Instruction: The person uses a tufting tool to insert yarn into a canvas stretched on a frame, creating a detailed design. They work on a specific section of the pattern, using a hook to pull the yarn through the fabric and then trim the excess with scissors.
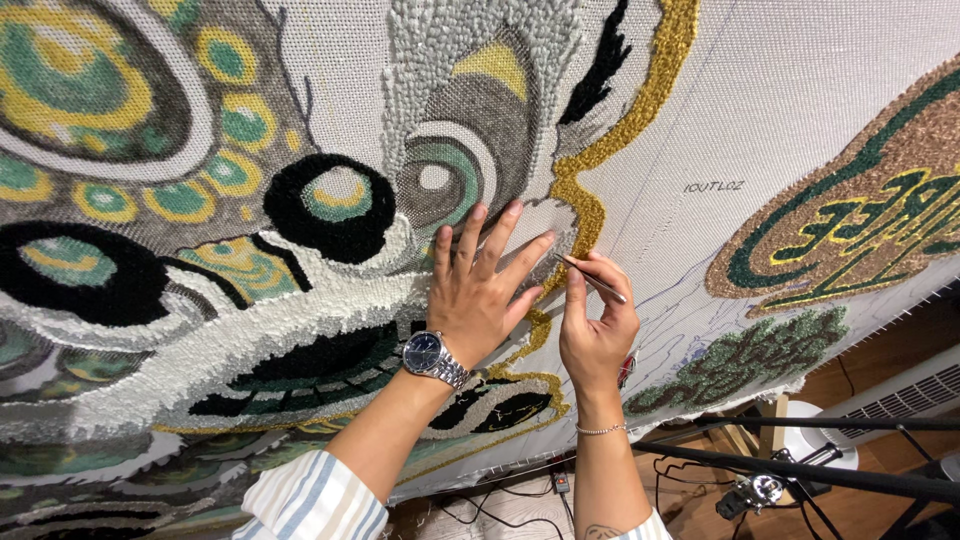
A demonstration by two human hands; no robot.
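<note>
A large tufted rug (300, 300) in green, gold, black, grey and white yarn hangs stretched on pale backing cloth (780, 120). My left hand (482, 285) lies flat on the rug, fingers spread, pressing the pile beside a gold yarn line (585, 205); a wristwatch (432, 357) sits on its wrist. My right hand (592, 320) pinches a thin metal tool (590, 276), its tip at the rug just right of my left fingers. A fine bracelet circles the right wrist.
A second tufted patch (850, 220) in brown, green and yellow sits at the right, with a dark green patch (745, 355) below it. Black stand bars (800, 470), cables, a white device and a wooden floor lie under the cloth's lower edge.
</note>
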